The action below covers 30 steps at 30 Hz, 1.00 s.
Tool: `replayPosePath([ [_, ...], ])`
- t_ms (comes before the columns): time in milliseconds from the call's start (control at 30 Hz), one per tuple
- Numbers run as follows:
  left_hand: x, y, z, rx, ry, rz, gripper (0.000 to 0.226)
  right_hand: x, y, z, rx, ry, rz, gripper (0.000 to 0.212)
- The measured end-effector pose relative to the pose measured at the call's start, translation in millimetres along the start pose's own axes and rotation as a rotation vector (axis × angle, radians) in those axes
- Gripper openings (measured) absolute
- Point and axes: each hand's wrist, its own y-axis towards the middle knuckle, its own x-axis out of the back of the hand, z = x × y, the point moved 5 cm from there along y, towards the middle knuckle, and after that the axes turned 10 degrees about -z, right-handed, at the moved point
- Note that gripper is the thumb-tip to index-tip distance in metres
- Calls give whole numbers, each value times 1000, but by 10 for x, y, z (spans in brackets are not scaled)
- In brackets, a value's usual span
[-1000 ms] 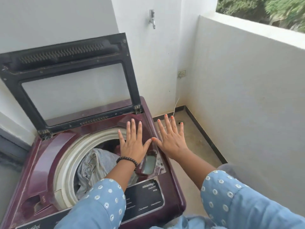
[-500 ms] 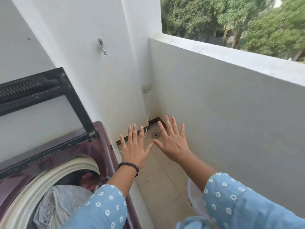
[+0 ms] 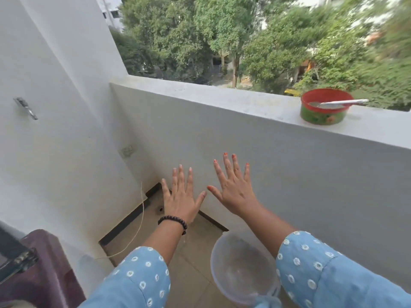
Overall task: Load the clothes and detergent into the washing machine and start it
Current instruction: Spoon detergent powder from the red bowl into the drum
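We hold both hands out in front of us, empty, fingers spread wide: the left hand [image 3: 181,200] wearing a dark bead bracelet, the right hand [image 3: 234,191] just beside it. The washing machine [image 3: 39,266] shows only as a maroon corner at the near left edge. On the parapet ledge [image 3: 222,95] at the far right stands a red-rimmed green tub [image 3: 322,107], probably the detergent, upright with its open mouth facing up. A spoon [image 3: 340,102] lies across it, its long axis running left to right, handle pointing right. We judge the detergent step is starting; next we must reach far right for the tub.
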Motion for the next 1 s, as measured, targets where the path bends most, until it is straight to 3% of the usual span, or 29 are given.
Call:
replayPosePath([
  [233,234,517,-1032,-212,-84,-52,80,459,19,-844,-135,-40,-139,82],
  [567,953,1102,-2183,-392,-317,-231,74,1406,139,-1711,-188,-87,-510,72],
  [800,1329,1274,-2790,-428,-590,-113,71,1970,138,-2159,-221,-96,-720,64],
  [1000,1422,1405,-3061,-437,-732,29,72,2127,75,-2759,-382,107,-722,93],
])
